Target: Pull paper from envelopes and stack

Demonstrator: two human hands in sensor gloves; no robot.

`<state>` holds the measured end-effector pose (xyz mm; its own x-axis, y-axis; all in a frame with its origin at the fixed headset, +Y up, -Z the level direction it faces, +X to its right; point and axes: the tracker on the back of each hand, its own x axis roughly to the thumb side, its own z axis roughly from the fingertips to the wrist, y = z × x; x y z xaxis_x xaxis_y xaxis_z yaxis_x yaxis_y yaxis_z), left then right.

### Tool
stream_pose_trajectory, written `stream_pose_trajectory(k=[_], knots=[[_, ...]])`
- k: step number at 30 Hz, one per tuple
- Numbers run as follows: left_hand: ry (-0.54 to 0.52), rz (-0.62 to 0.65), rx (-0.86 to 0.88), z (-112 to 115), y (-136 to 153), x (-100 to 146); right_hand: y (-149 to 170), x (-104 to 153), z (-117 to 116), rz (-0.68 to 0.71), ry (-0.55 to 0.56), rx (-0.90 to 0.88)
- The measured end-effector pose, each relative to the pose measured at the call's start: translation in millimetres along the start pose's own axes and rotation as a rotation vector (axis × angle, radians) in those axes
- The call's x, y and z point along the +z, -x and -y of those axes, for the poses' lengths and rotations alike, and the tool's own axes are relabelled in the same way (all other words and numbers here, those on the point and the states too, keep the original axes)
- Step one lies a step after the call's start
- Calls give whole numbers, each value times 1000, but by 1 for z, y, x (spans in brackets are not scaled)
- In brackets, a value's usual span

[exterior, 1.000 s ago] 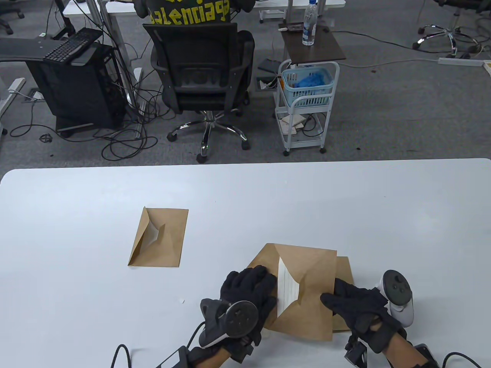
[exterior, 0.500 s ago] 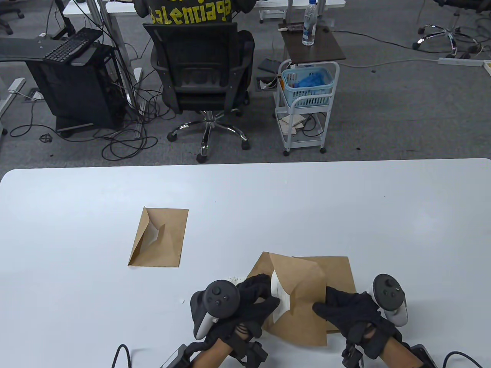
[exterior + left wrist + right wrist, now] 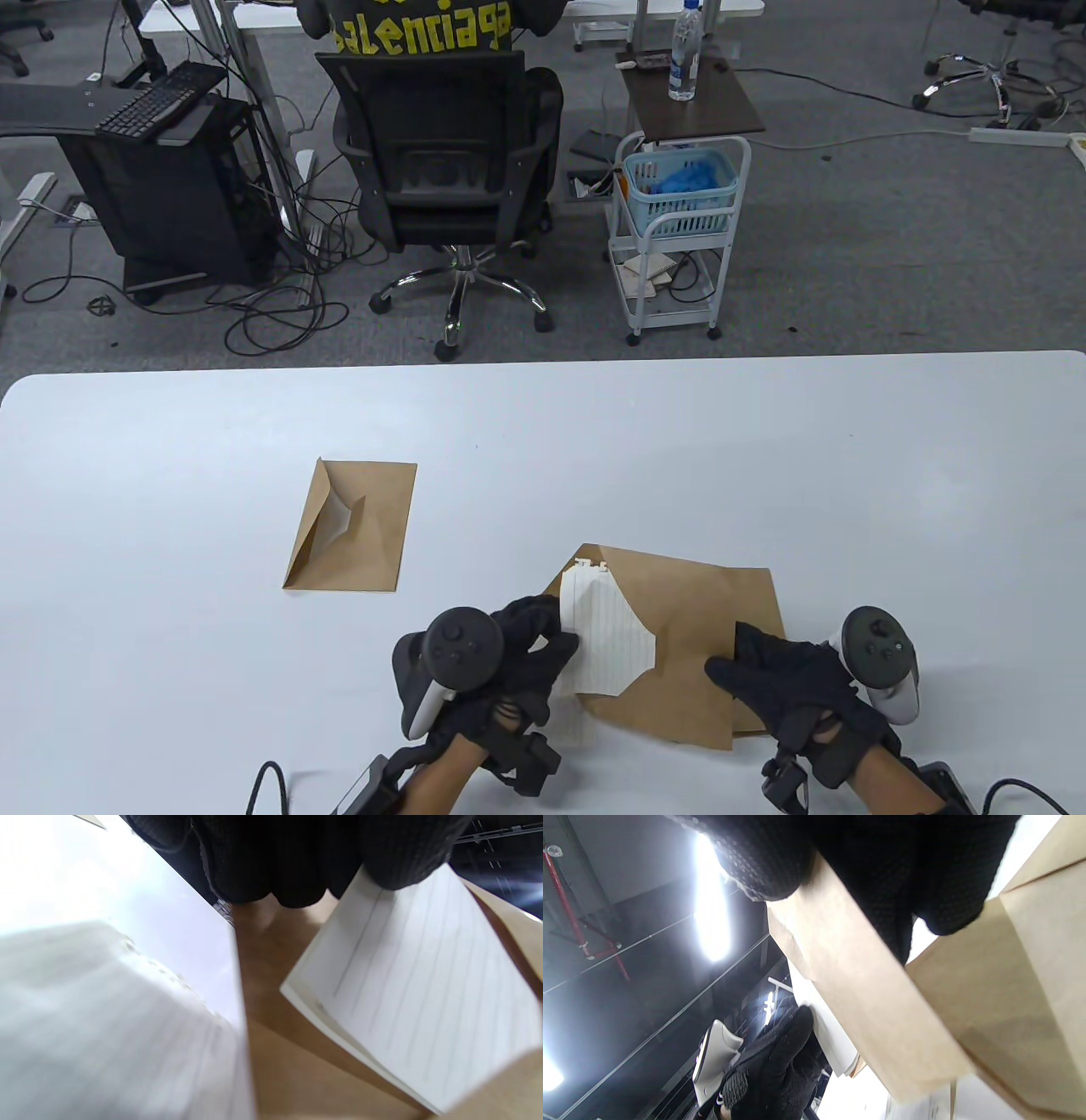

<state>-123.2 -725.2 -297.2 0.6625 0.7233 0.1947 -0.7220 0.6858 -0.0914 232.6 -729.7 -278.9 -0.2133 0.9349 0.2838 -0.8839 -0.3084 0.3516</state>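
Note:
A brown envelope [image 3: 687, 645] with its flap open is held above the near middle of the table. A folded sheet of lined white paper [image 3: 607, 637] sticks halfway out of its left end. My left hand [image 3: 530, 654] pinches the paper's left edge; the paper also shows in the left wrist view [image 3: 424, 1005]. My right hand [image 3: 780, 679] grips the envelope's right end, also seen in the right wrist view [image 3: 865, 1001]. Another brown envelope [image 3: 759, 611] lies under it. A third brown envelope [image 3: 352, 526] lies flat to the left, white paper showing in its opening. More white lined paper [image 3: 577, 726] lies under the held envelope.
The white table [image 3: 170, 475] has its far edge toward an office chair [image 3: 450, 161] and a small cart [image 3: 679, 229] on the floor beyond. Cables trail from both wrists at the table's near edge.
My left hand has drawn the lined paper leftward, so much more of it now shows outside the envelope. My right hand has kept its grip on the envelope's right end.

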Motion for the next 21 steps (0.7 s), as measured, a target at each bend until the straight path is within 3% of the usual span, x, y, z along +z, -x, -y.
stream_pose_trajectory(k=[12, 21], knots=[[-86, -114, -77, -38, 32, -8, 5, 8, 46, -17, 182, -30], [90, -134, -200, -23, 31, -12, 7, 16, 66, -36, 284, -59]])
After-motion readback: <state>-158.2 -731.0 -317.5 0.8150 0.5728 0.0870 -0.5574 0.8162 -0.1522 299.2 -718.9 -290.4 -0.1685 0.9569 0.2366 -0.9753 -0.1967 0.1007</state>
